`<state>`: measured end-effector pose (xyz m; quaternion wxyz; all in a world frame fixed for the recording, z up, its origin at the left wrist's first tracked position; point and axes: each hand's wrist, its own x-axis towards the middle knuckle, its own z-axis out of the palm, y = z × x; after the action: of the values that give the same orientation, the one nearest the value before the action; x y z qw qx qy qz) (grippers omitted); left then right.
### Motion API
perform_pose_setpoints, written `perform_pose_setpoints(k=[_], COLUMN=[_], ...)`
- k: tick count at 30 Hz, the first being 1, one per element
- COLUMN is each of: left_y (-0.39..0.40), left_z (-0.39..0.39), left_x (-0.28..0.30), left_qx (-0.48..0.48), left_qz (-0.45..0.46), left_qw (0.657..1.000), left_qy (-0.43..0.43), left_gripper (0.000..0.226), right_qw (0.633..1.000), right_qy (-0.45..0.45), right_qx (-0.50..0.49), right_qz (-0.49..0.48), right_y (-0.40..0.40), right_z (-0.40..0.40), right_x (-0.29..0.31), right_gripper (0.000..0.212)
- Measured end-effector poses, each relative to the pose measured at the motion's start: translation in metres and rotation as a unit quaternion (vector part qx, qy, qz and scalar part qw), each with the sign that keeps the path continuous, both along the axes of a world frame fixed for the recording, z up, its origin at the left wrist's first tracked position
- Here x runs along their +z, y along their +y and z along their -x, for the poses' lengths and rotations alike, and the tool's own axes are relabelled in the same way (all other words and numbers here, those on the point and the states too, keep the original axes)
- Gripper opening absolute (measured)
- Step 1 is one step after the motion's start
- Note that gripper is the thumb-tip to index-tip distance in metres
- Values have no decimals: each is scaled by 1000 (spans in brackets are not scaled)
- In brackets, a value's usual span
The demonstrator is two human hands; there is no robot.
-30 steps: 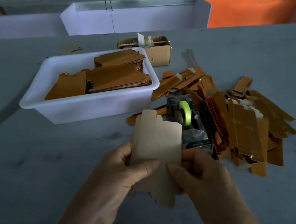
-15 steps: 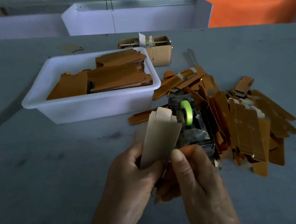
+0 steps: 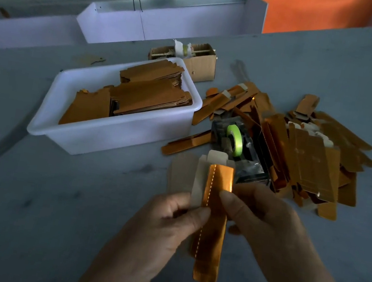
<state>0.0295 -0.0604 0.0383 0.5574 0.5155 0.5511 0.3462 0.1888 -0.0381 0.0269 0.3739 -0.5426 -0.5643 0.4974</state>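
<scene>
A flat cardboard box blank, shiny orange-gold outside and plain tan inside, is held upright above the grey table between both hands. It is folded lengthwise, gold face toward me, with tan flaps sticking out at the top left. My left hand pinches its left edge between thumb and fingers. My right hand pinches its right edge, thumb on the gold face. Just behind stands a clear tape dispenser with a green roll.
A white plastic tub at the left holds stacked gold blanks. A loose heap of gold blanks lies at the right, around the dispenser. A small open cardboard box stands behind the tub. White trays line the table's far edge.
The blank was spread flat with its tan side toward me, then folded lengthwise. Now the gold face is turned toward me and the blank sits slightly lower in both hands.
</scene>
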Motion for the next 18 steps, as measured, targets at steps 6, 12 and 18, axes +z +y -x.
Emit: perform_pose_setpoints(k=[6,12,18], left_y=[-1,0,-5], left_z=[-7,-16,-31], left_x=[-1,-10,-15], left_qx=[24,170,233], left_qz=[30,-88,-265], left_qw=[999,981,912], left_qy=[-12,41,207], left_gripper=[12,10,16], right_qw=[985,984,971], right_qy=[160,161,211], right_qx=[3,-33,-62], right_qz=[65,65,93], right_y=[-1,1,1], right_z=[7,8,10], right_x=[-3,-2,-1], right_gripper=[24,22,13])
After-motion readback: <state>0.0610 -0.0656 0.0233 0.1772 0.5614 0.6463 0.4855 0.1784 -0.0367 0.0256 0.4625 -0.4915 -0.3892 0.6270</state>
